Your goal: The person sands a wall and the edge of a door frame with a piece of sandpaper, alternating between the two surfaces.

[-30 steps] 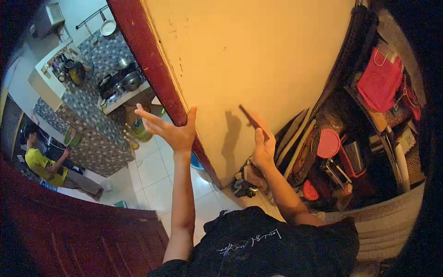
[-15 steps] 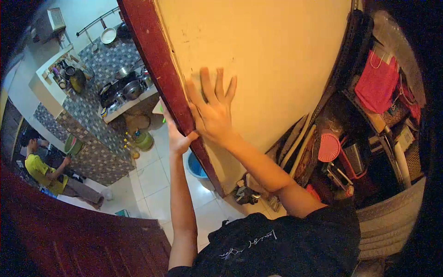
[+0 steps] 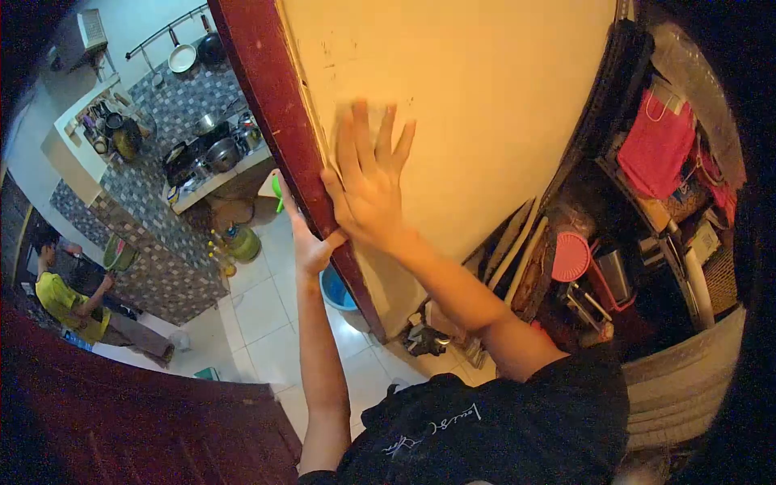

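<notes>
My right hand (image 3: 373, 194) lies on the yellow wall (image 3: 485, 121) with its fingers spread and pointing up, the fingertips slightly blurred. Beside it, my left hand (image 3: 309, 246) rests against the dark red door frame (image 3: 271, 101). Its thumb reaches across the front of the frame, while the fingers stretch up along the far side, partly hidden by the wood. Just left of those fingertips, a green and white object (image 3: 277, 187) shows beyond the frame. Both forearms extend up from the black shirt (image 3: 493, 424).
Through the doorway, a person in a yellow shirt (image 3: 65, 305) holds a green basket (image 3: 121, 252). Pots (image 3: 222, 153) stand on the stove beyond a green gas cylinder (image 3: 242, 242). A blue basin (image 3: 335, 289) sits behind the frame. Right of the wall are wooden sticks (image 3: 517, 250) and clutter.
The view has shifted slightly, and the kitchen now sits a little further left. My right fingertips have moved slightly up the wall. My left hand stays at the frame.
</notes>
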{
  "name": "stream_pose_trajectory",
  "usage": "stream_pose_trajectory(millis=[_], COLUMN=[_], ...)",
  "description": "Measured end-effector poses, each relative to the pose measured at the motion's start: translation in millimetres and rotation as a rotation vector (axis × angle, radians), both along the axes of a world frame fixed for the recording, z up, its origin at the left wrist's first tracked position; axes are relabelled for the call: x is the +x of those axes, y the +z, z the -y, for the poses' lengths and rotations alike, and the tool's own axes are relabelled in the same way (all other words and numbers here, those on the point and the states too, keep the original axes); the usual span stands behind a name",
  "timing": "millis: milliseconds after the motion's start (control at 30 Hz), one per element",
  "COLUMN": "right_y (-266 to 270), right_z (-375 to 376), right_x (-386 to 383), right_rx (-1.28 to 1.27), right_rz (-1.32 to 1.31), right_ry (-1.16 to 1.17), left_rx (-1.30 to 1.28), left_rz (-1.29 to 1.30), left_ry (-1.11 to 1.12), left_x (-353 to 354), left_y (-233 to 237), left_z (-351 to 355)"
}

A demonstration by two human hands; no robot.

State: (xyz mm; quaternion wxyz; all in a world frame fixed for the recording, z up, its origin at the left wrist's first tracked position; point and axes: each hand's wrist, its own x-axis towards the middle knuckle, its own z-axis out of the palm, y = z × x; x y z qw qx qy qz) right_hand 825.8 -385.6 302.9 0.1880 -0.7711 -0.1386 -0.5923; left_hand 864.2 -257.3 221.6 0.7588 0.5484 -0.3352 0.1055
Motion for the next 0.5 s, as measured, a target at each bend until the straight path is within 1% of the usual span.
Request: stream_pose_trajectory(millis=[33,100,133,167,200,300,367,400,467,500], right_y=[19.5,53.7,60.0,57.5,45.2,-15.6,-26.9,-28.8,9.5,36.2], right_z=[2.9,4.4,3.5,1.9,1.5,-4.0,-5.3,-2.3,-6.4,-7.7], right_x=[-1.1,-0.2,0.5,0.6,-0.9,-4.8,-8.8,-4.8,-6.6,-5.1], right_rx=[-0.044,-0.073,-0.103,-0.089,-0.082,-0.109,-0.105,-0.110,-0.079,-0.078], right_rz=[-0.045,-0.030,-0.006,-0.009,-0.018,-0.073,-0.073,-0.070,-0.088,-0.082], right_ry=[-0.038,-0.072,-0.106,-0.092,-0.098,-0.074,-0.082,-0.084,-0.108,-0.110], left_rx=[0.002,0.003,0.074,0.149,0.157,0.145,0.194,0.188,0.082,0.082], left_rz=[0.028,0.043,0.092,0.142,0.135,0.129,-0.015,-0.013,0.047,0.053], left_ry=[-0.002,-0.009,0.052,0.111,0.103,0.109,0.233,0.232,0.108,0.106], left_x=[-0.8,4.3,10.2,13.6,14.3,11.9,6.1,6.2,10.8,10.4], left_y=[2.7,-1.5,-4.5,-9.1,-15.0,-12.6,-7.4,-9.8,-14.3,-11.5], left_z=[0.6,0.6,-3.2,-5.8,-7.3,-7.3,-0.7,0.7,-3.2,-4.3])
